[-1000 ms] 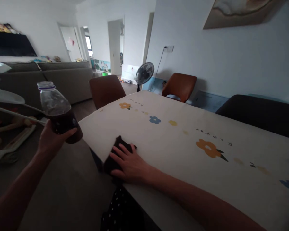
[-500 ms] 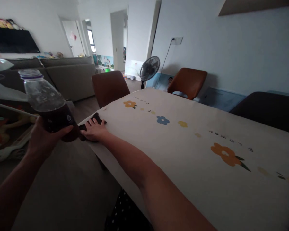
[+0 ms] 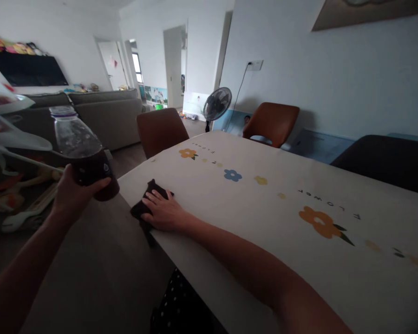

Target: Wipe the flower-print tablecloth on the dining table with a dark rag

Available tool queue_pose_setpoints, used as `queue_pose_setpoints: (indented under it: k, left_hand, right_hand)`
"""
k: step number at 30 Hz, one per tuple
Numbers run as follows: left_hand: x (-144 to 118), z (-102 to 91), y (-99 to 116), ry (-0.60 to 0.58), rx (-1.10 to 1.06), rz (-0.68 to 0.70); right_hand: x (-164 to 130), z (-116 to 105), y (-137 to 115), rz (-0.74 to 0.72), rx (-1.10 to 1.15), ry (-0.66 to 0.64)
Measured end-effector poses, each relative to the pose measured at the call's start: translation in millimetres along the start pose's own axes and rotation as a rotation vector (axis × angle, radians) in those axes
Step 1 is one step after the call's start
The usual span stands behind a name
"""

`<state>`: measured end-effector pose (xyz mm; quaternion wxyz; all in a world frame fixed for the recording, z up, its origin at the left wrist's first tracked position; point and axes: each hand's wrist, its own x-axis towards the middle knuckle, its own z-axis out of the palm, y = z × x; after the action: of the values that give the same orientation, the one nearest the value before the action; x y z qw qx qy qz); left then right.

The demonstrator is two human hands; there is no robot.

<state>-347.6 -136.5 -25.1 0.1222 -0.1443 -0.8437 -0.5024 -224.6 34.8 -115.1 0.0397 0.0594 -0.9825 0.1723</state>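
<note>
In the head view, my left hand (image 3: 71, 197) is wrapped round the lower part of a clear plastic bottle (image 3: 78, 139). The bottle has no cap, holds dark liquid in its lower half, and is held tilted beside the table's left edge. My right hand (image 3: 165, 211) lies flat, fingers spread, on a crumpled black cloth (image 3: 151, 188). That cloth rests on the white flower-printed tabletop (image 3: 209, 204), and part of it hangs over the left edge. What lies under the palm is hidden.
Brown chairs (image 3: 162, 132) stand at the far end and far side, with a dark chair (image 3: 386, 157) at the right. A fan (image 3: 218, 104) is beyond the table. On the left are a white rack (image 3: 17, 132) and a grey sofa (image 3: 104, 116).
My right hand has dragged the black cloth nearer along the table's left edge. The bottle in my left hand appears slightly further right, and the camera view has tilted up a little.
</note>
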Motion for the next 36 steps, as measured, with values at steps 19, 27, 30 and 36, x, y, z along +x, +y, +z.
queue_pose_setpoints:
  k: [19,27,30,36]
  left_hand:
    - [-13.0,7.0,-5.3,-0.02,0.01,0.064]
    - [-19.0,-12.7,-6.5,-0.023,0.019,0.036]
    - [-18.6,-17.6,-10.3,-0.008,-0.015,0.032]
    - [-9.5,-26.9,-29.9,0.023,0.035,0.036]
  right_hand:
    - [-314.4,-10.4,-30.4,0.142,-0.078,-0.019]
    - [-247.4,-23.4,-31.4,0.179,-0.025,-0.114]
    - [-184.8,-21.4,-26.3,0.106,-0.009,-0.073]
    - [-54.7,-6.5,-16.3,0.003,-0.04,0.014]
